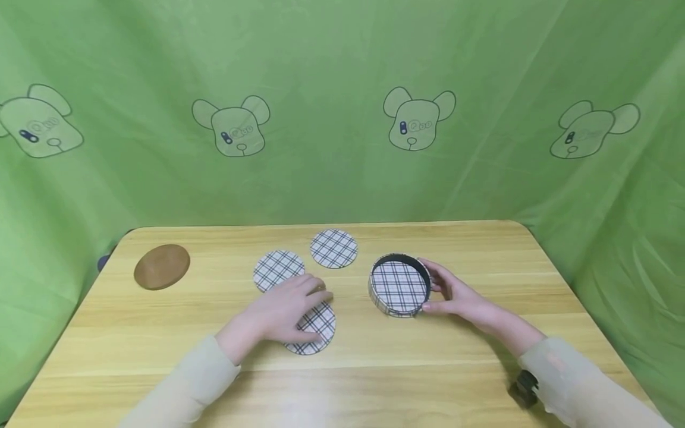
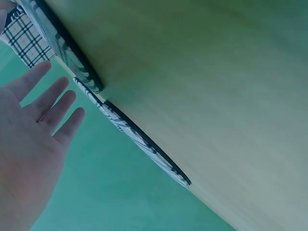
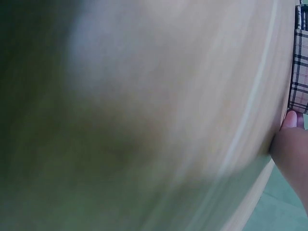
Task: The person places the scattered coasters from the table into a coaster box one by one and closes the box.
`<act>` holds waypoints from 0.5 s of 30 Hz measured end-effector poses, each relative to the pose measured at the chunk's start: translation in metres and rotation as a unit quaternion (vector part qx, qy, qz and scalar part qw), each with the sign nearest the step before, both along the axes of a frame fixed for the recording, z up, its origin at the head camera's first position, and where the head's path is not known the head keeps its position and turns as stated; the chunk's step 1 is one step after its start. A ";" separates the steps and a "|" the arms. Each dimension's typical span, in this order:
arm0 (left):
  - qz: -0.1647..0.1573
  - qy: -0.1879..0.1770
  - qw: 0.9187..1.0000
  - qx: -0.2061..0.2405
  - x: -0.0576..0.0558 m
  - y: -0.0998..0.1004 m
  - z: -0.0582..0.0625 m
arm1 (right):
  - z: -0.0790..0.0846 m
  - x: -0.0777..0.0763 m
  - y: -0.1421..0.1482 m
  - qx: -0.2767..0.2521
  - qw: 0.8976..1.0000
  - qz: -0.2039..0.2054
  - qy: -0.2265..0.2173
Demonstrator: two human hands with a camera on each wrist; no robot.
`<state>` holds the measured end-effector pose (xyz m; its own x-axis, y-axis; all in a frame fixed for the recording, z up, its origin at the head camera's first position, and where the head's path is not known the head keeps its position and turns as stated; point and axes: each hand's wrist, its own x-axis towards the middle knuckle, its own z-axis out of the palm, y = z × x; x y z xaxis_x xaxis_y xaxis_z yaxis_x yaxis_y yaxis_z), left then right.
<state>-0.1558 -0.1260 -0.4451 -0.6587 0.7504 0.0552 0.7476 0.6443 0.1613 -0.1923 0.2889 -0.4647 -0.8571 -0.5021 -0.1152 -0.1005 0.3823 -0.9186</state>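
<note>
My left hand (image 1: 286, 306) reaches over the nearest plaid coaster (image 1: 321, 326), partly covering it, with fingers extended and nothing gripped. In the left wrist view, the fingers (image 2: 57, 102) look straight and spread. Another plaid coaster (image 1: 276, 267) lies just beyond that hand, its near edge hidden by it. A third coaster (image 1: 334, 248) lies farther back. To the right stands a round plaid coaster holder (image 1: 378, 302) with a dark inner wall and a plaid disc face inside. Thumb and fingers of my right hand (image 1: 464, 302) grip its right side.
At the far left of the wooden table (image 1: 407, 380) lies a brown round disc (image 1: 162, 267). A green curtain (image 1: 332, 178) with printed bear heads hangs behind and beside the table. Near the right sleeve, a small black device (image 1: 524, 389) is visible.
</note>
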 end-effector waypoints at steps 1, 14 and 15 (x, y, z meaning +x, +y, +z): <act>0.001 0.000 1.000 -0.002 0.000 -0.001 0.000 | 0.000 0.000 0.000 0.001 1.000 0.000 0.000; 0.007 0.000 1.000 -0.011 0.007 -0.011 -0.001 | 0.001 0.000 0.000 -0.004 1.000 0.001 -0.003; 0.007 0.001 1.000 -0.011 0.007 -0.012 -0.002 | 0.001 0.000 0.000 -0.005 1.000 0.000 -0.004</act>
<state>-0.1484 -0.1375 -0.4466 -0.6693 0.7419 0.0404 0.7385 0.6583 0.1461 -0.1923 0.2886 -0.4640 -0.8562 -0.5032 -0.1175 -0.0929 0.3737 -0.9229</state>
